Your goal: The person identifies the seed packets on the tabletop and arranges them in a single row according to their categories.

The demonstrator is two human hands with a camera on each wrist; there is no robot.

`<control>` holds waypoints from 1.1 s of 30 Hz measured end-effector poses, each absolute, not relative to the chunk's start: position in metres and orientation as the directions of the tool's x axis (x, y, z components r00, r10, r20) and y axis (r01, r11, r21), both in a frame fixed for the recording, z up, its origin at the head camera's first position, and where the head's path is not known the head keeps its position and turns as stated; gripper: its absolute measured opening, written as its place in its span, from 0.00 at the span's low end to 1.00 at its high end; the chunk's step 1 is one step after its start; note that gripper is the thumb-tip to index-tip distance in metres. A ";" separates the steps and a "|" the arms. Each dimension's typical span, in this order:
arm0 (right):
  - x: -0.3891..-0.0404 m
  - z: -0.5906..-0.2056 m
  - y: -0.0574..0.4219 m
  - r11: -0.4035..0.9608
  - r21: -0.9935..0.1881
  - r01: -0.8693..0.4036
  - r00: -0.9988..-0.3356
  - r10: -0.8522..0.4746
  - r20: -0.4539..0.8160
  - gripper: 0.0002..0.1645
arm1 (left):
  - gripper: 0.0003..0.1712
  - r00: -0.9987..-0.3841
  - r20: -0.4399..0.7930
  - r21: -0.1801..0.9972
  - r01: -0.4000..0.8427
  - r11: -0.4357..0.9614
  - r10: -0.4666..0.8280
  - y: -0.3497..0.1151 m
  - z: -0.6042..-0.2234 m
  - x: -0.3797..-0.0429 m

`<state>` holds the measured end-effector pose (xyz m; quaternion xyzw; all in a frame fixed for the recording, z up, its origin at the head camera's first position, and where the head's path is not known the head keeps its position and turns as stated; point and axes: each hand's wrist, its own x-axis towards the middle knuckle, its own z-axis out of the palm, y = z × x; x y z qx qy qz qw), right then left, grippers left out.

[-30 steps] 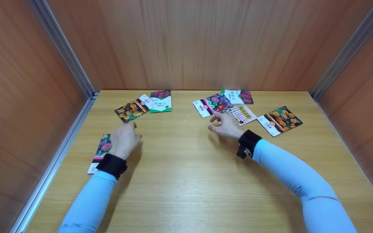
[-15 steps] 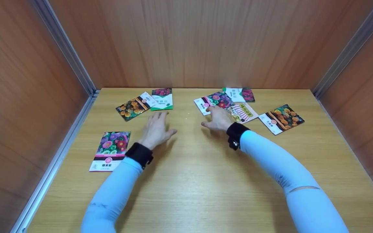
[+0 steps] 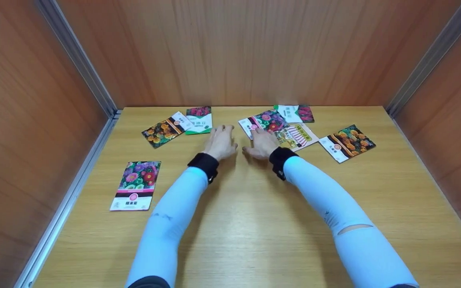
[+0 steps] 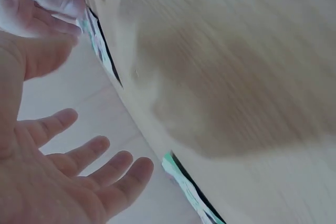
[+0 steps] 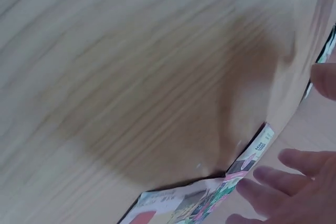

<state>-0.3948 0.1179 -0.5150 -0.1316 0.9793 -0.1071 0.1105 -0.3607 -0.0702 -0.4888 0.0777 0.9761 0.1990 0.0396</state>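
Near the back middle of the table, my left hand (image 3: pixel 220 144) and right hand (image 3: pixel 262 145) are side by side with a small gap between the thumbs. Both have extended fingers and hold nothing. The right fingertips overlap the white end of a flower seed packet (image 3: pixel 272 121) with purple and red blooms. Partly under that hand in the head view lies a pink-and-yellow packet (image 3: pixel 302 136). Left fingertips are near a green-and-white packet (image 3: pixel 199 120). In the left wrist view the left fingers (image 4: pixel 123 182) spread above the table; the right wrist view shows spread right fingers (image 5: pixel 273 187).
An orange-flower packet (image 3: pixel 164 130) overlaps the green-and-white one at left. A purple-flower packet (image 3: pixel 136 186) lies nearer, by the left forearm. At right are another green-and-white packet (image 3: pixel 292 114) and an orange-flower packet (image 3: pixel 348 143). Wood panels (image 3: pixel 230 52) enclose three sides.
My left hand has moved right and back from beside the left purple-flower packet, uncovering it, and its fingers have straightened. My right hand has shifted left and slightly back, its fingers extending.
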 end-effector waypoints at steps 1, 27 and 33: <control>-0.400 -0.522 0.117 0.942 -0.232 -0.241 -0.938 -0.288 -0.193 0.53 | 0.40 -0.983 -0.053 0.380 0.141 0.914 0.174 -0.067 -0.489 -0.363; -0.369 -0.515 0.102 0.789 -0.361 -0.497 -0.861 -0.502 0.087 0.16 | 0.33 -0.989 -0.148 0.360 -0.048 0.932 0.007 -0.063 -0.550 -0.430; -0.368 -0.501 0.097 0.897 -0.420 -0.137 -0.981 -0.181 -0.068 0.24 | 0.23 -0.987 -0.159 0.314 -0.077 0.946 -0.028 -0.052 -0.537 -0.424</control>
